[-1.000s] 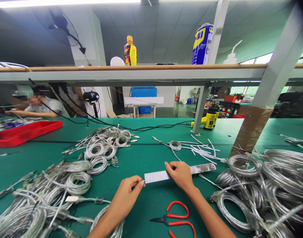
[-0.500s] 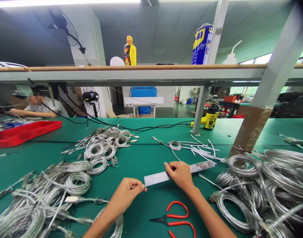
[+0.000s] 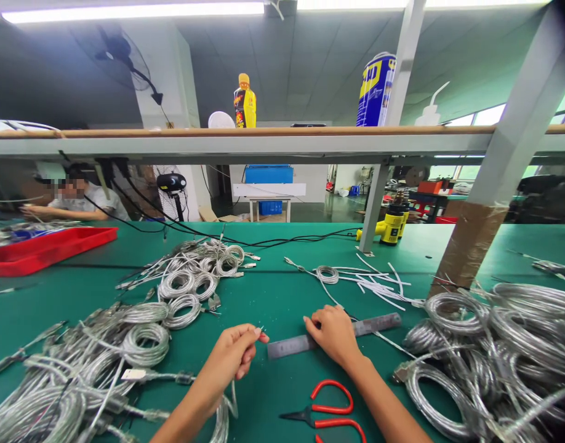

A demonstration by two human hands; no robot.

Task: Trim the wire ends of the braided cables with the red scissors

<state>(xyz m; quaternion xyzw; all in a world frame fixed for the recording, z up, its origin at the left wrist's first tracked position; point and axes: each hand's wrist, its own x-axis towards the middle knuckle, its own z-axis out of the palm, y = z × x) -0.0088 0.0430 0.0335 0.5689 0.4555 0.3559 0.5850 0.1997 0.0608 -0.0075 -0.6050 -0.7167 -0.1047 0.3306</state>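
Note:
My left hand (image 3: pixel 234 354) is closed in a pinch on the end of a clear-jacketed silver cable (image 3: pixel 234 397). Fine bare wire ends poke out past the fingertips, and the cable hangs down behind the hand into a coil. My right hand (image 3: pixel 334 335) has its fingers curled over the middle of a grey steel ruler (image 3: pixel 289 346), which lies tilted across the mat. The ruler's left end is just right of my left fingertips, apart from them. Red-handled scissors (image 3: pixel 312 413) with dark blades lie below, between my forearms.
Coiled silver USB cables (image 3: pixel 146 341) pile up on the left, more coils (image 3: pixel 495 351) on the right. White tube pieces (image 3: pixel 379 286) and one coiled cable (image 3: pixel 326 275) lie behind the ruler. A yellow heat gun (image 3: pixel 391 227), shelf post (image 3: pixel 373 209) and red tray (image 3: pixel 52 249) stand further back.
My left hand has lifted slightly and turned, drawing the cable end away from the ruler's tip. The ruler has tipped, its face now darker. My right hand stays on it.

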